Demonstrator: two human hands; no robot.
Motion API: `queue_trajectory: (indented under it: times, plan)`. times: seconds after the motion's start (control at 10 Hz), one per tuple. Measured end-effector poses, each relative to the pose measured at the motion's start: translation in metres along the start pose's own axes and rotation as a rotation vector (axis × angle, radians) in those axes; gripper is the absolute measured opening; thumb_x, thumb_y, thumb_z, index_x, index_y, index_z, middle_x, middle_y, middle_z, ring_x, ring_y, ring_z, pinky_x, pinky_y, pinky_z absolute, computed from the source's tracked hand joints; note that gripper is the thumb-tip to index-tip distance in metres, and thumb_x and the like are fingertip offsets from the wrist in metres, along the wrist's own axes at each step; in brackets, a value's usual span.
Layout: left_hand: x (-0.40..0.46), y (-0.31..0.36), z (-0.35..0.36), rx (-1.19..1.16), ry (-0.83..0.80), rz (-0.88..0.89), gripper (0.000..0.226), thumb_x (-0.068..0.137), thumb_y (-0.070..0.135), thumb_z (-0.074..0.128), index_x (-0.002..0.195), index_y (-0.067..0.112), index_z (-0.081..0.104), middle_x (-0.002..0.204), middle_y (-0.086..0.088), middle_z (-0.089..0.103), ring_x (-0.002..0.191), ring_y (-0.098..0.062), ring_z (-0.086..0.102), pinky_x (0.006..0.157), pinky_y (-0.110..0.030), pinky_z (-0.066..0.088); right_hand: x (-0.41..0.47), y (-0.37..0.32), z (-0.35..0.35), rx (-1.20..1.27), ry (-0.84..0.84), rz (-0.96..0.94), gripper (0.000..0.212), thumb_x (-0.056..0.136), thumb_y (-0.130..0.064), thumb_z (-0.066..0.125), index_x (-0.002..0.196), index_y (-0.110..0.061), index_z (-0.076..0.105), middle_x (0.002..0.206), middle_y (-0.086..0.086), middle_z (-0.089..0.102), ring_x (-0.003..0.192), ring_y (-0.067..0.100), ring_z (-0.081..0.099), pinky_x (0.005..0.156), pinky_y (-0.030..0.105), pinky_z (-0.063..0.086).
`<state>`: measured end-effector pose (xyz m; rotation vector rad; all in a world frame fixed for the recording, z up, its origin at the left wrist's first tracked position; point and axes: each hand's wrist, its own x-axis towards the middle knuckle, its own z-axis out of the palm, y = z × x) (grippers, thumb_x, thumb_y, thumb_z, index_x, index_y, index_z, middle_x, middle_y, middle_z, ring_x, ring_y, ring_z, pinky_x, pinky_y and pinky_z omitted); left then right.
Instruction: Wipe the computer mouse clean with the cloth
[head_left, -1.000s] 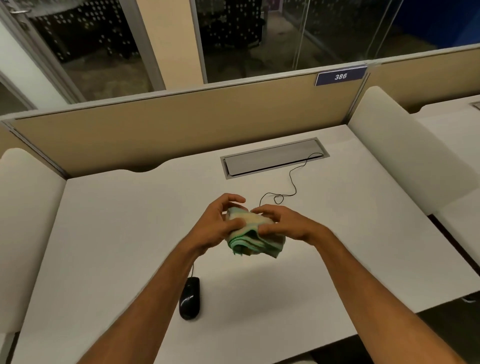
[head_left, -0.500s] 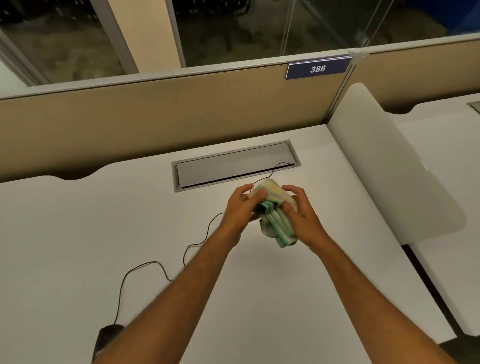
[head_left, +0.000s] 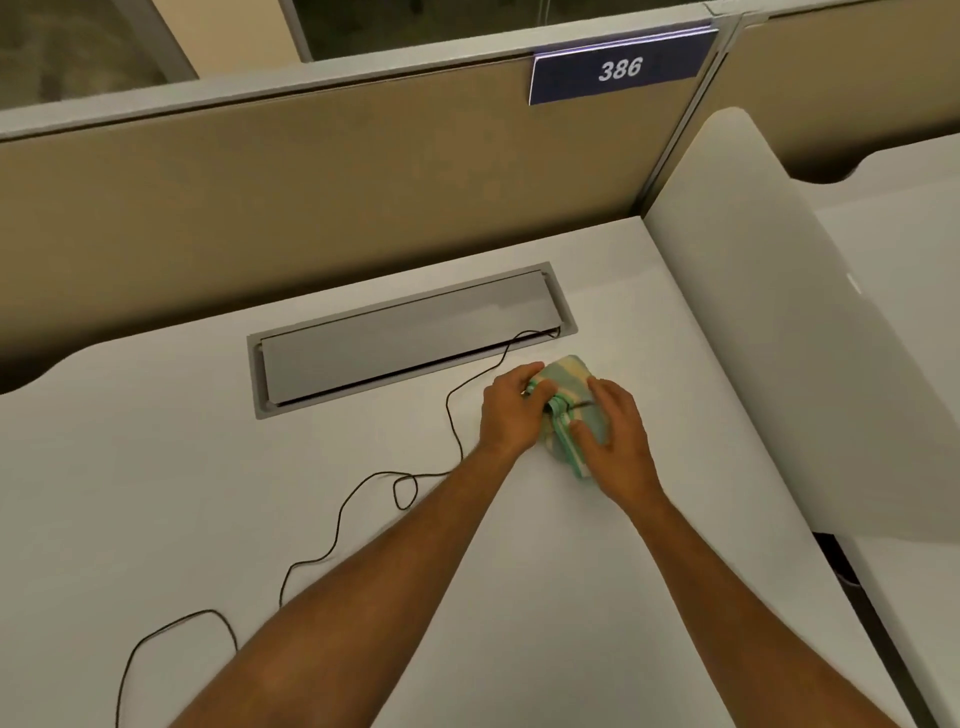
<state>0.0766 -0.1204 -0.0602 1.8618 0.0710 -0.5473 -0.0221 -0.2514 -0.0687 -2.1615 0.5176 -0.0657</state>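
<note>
A folded green and cream striped cloth (head_left: 570, 375) lies low over the white desk (head_left: 545, 582), right of the middle. My left hand (head_left: 511, 410) grips its left side. My right hand (head_left: 618, 441) lies over its right side with the fingers curled onto it. The mouse is out of view; only its thin black cable (head_left: 337, 525) shows, running from the desk hatch across the desk and off the lower left edge.
A grey cable hatch (head_left: 410, 332) is set into the desk just behind the hands. A tan partition (head_left: 322, 192) with a blue sign "386" (head_left: 618, 68) closes the back. A white side divider (head_left: 779, 322) stands at the right.
Both hands have carried the cloth away from me and to the right, down toward the desk near the hatch. The mouse has dropped out of view at the lower left.
</note>
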Motion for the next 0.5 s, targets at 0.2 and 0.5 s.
queue_trajectory:
  times: [0.2,0.5]
  plan:
    - [0.014,-0.016,0.01,0.317,-0.11,0.14,0.037,0.094,0.027,0.065,0.129,0.014,0.065,0.123,-0.007,0.069,0.109,-0.023,0.064,0.098,-0.041,0.051,0.001,0.039,0.027,-0.394,-0.114,0.014,0.071,0.095,-0.053,0.014,0.155,-0.015,0.01,0.163,0.008,0.012,0.149,0.036,0.002,0.12,0.052,0.015]
    - [-0.021,0.024,-0.078,0.426,0.062,0.253,0.049,0.098,0.041,0.061,0.142,0.022,0.053,0.146,-0.002,0.056,0.13,-0.022,0.054,0.109,-0.042,0.045,0.0,-0.043,0.033,-0.259,-0.046,-0.087,0.063,0.101,-0.03,0.049,0.154,-0.012,0.02,0.162,0.008,0.019,0.151,0.028,0.004,0.12,0.053,0.016]
